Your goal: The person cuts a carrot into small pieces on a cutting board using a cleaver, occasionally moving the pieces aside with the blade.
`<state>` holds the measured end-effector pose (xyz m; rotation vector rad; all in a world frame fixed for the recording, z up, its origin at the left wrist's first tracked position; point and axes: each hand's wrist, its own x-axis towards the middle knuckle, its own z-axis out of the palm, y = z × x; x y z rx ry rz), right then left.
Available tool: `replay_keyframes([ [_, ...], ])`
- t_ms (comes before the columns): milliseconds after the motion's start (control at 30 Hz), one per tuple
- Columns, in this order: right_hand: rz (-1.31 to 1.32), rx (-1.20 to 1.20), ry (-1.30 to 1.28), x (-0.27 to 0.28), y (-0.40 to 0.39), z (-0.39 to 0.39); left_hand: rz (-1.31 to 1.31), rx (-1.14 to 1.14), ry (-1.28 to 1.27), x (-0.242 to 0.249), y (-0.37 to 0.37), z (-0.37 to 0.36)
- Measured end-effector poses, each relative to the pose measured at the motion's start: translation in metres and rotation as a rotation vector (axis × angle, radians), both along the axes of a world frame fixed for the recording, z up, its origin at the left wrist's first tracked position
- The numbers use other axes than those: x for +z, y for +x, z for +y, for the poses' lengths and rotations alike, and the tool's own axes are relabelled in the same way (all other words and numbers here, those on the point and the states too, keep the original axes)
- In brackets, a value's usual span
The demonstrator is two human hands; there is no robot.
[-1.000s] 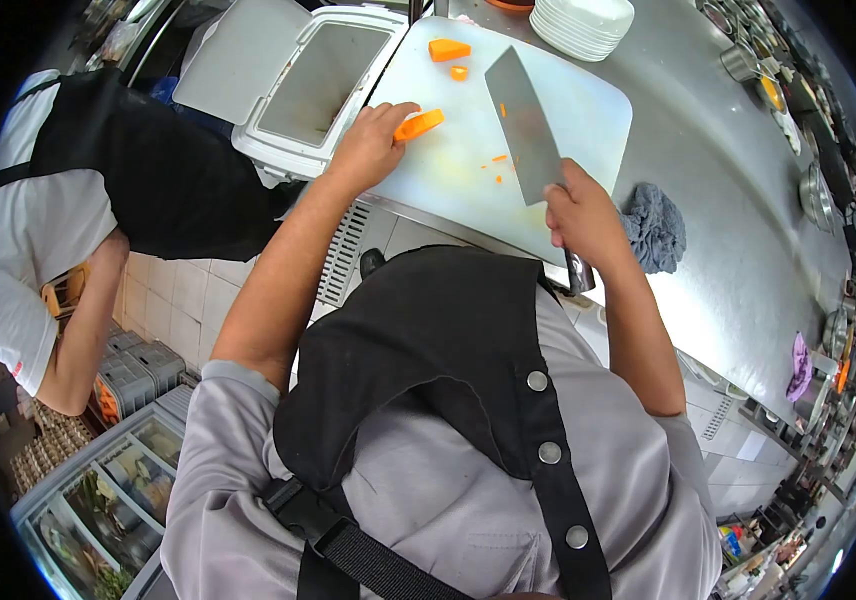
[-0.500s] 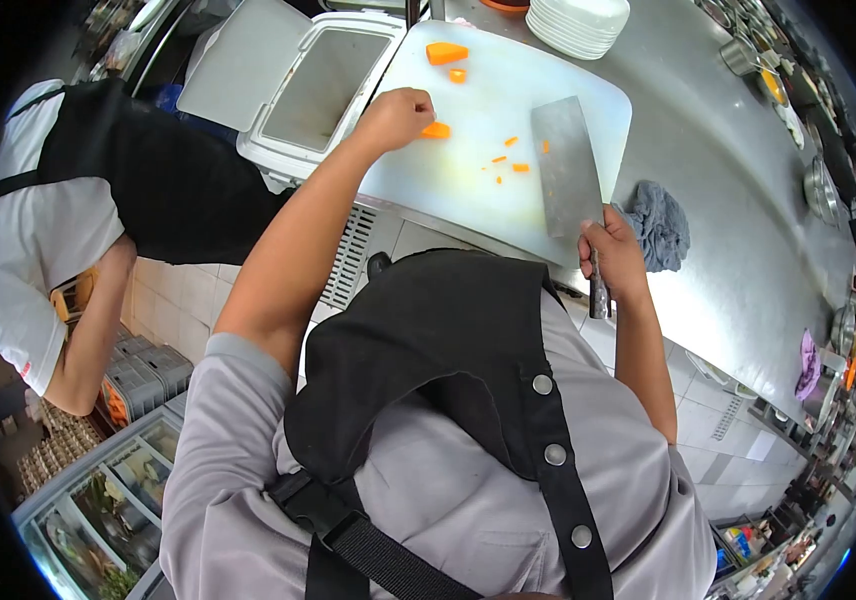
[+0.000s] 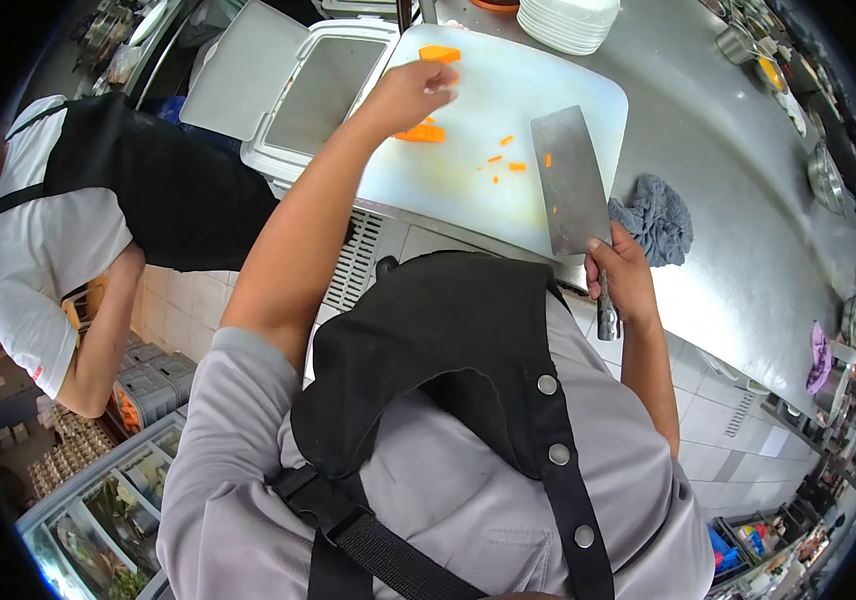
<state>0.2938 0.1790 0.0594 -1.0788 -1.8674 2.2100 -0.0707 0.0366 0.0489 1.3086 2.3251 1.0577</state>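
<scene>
In my right hand (image 3: 622, 274) is the handle of a cleaver (image 3: 570, 170), its broad blade lying over the right side of the white cutting board (image 3: 498, 75). Two orange bits stick to the blade. My left hand (image 3: 418, 95) hovers at the board's left side, fingers partly stretched and thumb apart, over where a small carrot chunk lay. That chunk is mostly hidden. A larger carrot piece (image 3: 439, 54) lies just beyond the fingers, and more cut carrot (image 3: 421, 132) sits below the hand. Several small carrot scraps (image 3: 517, 167) are scattered mid-board.
An open white bin (image 3: 323, 90) stands left of the board. Stacked white plates (image 3: 570, 22) are at the back, and a grey cloth (image 3: 660, 220) lies to the right on the steel counter (image 3: 738, 240). A person in a black apron (image 3: 168, 185) stands at left.
My left hand has moved away from me, off the nearer carrot and up towards the small chunk, its fingers loosening. The cleaver has come slightly towards me.
</scene>
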Motion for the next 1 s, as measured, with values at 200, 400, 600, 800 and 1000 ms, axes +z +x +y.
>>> replay_keyframes([
  [200,0.024,0.061,-0.081,-0.007,0.014,-0.001,-0.088,0.136,-0.072,-0.046,0.004,-0.074],
  [400,-0.084,0.286,-0.084,0.004,-0.007,-0.003,-0.077,0.244,0.049,-0.053,0.015,-0.08],
  [600,-0.065,0.148,0.135,0.004,-0.033,-0.019,0.037,0.227,0.09,-0.059,0.021,-0.084],
  [800,0.014,0.208,-0.012,0.015,-0.034,-0.013,0.17,0.248,0.146,-0.062,0.03,-0.089],
  [1000,0.014,0.096,-0.174,0.021,-0.044,-0.018,0.508,-0.083,0.471,-0.028,0.077,-0.034],
])
